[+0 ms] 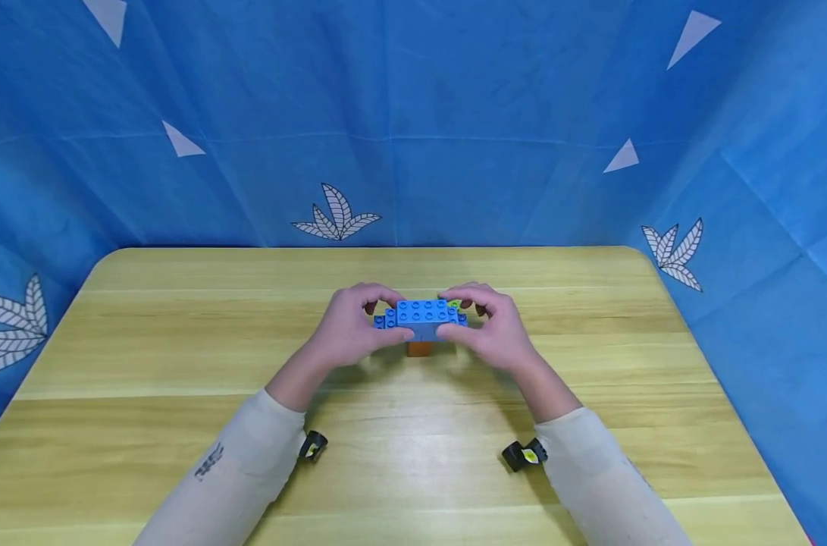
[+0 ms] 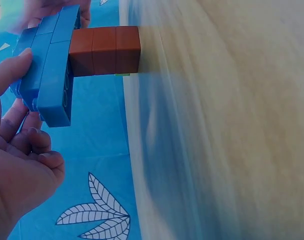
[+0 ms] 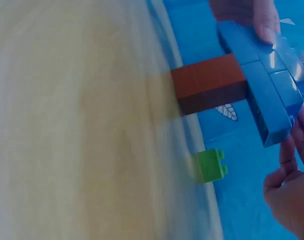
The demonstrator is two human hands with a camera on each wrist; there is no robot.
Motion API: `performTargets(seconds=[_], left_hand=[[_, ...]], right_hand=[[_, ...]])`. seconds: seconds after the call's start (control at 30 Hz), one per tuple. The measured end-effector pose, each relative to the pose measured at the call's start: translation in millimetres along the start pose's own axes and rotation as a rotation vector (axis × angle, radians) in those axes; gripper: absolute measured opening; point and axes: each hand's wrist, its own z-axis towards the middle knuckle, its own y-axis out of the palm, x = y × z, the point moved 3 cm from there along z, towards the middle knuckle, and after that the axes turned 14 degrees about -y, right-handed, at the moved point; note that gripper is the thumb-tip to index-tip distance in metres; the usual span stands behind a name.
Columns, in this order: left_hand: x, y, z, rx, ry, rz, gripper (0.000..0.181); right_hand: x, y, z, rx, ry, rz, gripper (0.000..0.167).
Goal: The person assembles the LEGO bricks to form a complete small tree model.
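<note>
A stepped top of blue bricks (image 2: 54, 75) sits on a brown post of stacked bricks (image 2: 106, 51), which stands on the table. The uppermost blue brick (image 1: 423, 309) has two rows of studs, and the layers below reach further out on both sides. My left hand (image 1: 350, 324) pinches this brick near its left end, thumb on the near face and fingers behind. At the right end, my right hand (image 1: 491, 326) holds it the same way. The fingertips behind the bricks are partly hidden. A small green brick (image 3: 210, 166) stands apart from the post, behind my right hand.
The wooden table (image 1: 413, 455) extends around the bricks on every side. Behind it hangs a blue cloth (image 1: 495, 91) with white triangles and leaf prints, which continues along both sides. Black straps with small devices (image 1: 522, 455) show by both sleeves.
</note>
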Motion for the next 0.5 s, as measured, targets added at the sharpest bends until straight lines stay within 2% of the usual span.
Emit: performTargets(seconds=[0.07, 0.17, 0.23, 0.3, 0.5], left_hand=[[-0.8, -0.6, -0.4, -0.002, -0.004, -0.004, 0.038], [-1.8, -1.5, -0.4, -0.005, -0.013, -0.016, 0.038], [-2.5, -2.3, -0.2, -0.003, -0.019, -0.020, 0.038], [-3.2, -2.6, -0.2, -0.004, -0.021, -0.021, 0.038], [-3.9, -0.2, 0.0, -0.013, -0.015, -0.021, 0.038]], right_hand=[[3.9, -4.9, -0.4, 0.071, 0.018, 0.046, 0.022], [13.8, -14.1, 0.9, 0.180, 0.062, 0.095, 0.024], [22.1, -18.4, 2.3, 0.191, 0.094, 0.063, 0.023], [31.5, -19.9, 3.2, 0.143, 0.122, 0.020, 0.026], [56.3, -16.5, 5.7, -0.069, 0.169, -0.149, 0.050]])
